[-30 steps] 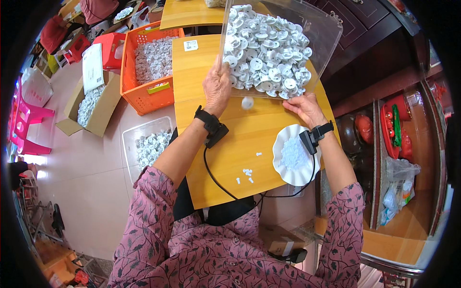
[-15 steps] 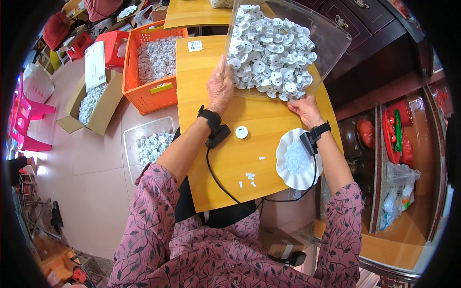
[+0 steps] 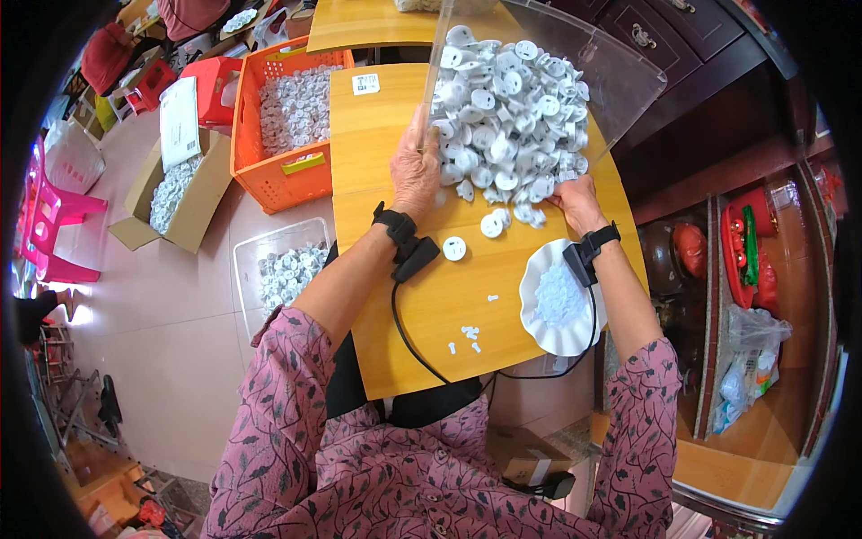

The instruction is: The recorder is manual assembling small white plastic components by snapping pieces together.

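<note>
My left hand point(image 3: 415, 175) grips the left side of a clear plastic bin point(image 3: 624, 76), which is tilted toward me over the wooden table. My right hand point(image 3: 579, 205) holds the bin's near right edge, fingers partly hidden by the contents. A heap of round white plastic parts point(image 3: 512, 108) fills the bin, some blurred by motion. Several loose parts point(image 3: 493, 224) tumble out over its near edge onto the table. One round white disc point(image 3: 454, 249) lies nearer me. Below my right wrist is a white scalloped dish point(image 3: 567, 340) of small pale pieces. Tiny white pegs point(image 3: 470, 332) lie beside it.
At the left, an orange crate point(image 3: 278, 184), an open cardboard box point(image 3: 199, 216) and a clear tub point(image 3: 242, 278) hold similar parts. Dark drawers point(image 3: 664, 45) and open shelves point(image 3: 790, 359) flank the right side. Black cables point(image 3: 406, 334) run from my wrist straps.
The heap in the bin has slid toward me, and several parts have spilled over the near edge onto the table. Both hands keep their hold and have barely moved.
</note>
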The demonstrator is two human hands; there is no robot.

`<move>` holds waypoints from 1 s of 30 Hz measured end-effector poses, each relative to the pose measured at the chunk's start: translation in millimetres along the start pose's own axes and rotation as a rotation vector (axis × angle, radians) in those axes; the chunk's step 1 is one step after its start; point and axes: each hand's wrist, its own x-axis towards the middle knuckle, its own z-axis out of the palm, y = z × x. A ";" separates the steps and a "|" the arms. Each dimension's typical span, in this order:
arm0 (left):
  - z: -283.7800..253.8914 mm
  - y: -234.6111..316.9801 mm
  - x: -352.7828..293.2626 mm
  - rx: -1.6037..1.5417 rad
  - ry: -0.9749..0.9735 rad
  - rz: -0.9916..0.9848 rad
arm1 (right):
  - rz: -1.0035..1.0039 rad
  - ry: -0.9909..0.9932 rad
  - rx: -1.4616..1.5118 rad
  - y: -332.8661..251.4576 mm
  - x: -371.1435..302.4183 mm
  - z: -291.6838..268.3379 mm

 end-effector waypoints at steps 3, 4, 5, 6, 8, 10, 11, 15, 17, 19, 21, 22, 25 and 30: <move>-2.1 4.7 -4.5 -0.059 0.027 0.047 | 0.083 0.000 -0.293 -1.5 5.4 -0.2; 0.2 7.8 -5.7 -0.061 0.023 0.045 | 0.075 0.024 -0.270 1.4 7.6 -1.9; 3.0 11.1 -6.8 -0.046 0.034 0.006 | 0.067 0.050 -0.248 4.1 9.0 -4.9; 3.3 10.2 -7.4 -0.025 0.050 -0.033 | 0.069 0.049 -0.249 4.7 8.4 -4.3; 3.5 8.0 -7.5 -0.030 0.098 0.003 | 0.060 0.048 -0.273 8.0 9.4 0.9; 3.4 5.2 -7.5 -0.034 0.142 0.037 | 0.054 0.051 -0.296 11.8 7.8 0.2; 1.9 3.5 -7.2 -0.010 0.134 0.020 | 0.051 0.051 -0.307 13.0 7.3 -0.6; 2.3 3.3 -6.4 0.010 0.130 0.043 | 0.030 0.052 -0.350 13.6 11.2 -3.4; 3.3 3.9 -4.9 0.007 0.126 0.047 | 0.018 0.054 -0.372 13.1 13.1 -5.2; 3.0 2.9 -4.2 0.008 0.122 0.050 | 0.008 0.054 -0.393 14.3 13.6 -8.3; 2.9 0.0 -3.1 0.061 0.113 0.038 | -0.004 0.053 -0.412 14.9 14.7 -9.0; 3.2 -2.3 -2.4 0.063 0.113 0.039 | -0.011 0.051 -0.421 15.4 14.8 -8.4; 2.9 -8.7 0.4 0.027 0.127 0.054 | -0.041 0.041 -0.454 13.1 11.3 -8.5; 10.8 -10.8 2.0 -0.023 0.191 0.130 | -0.090 0.026 -0.505 10.6 15.3 -8.1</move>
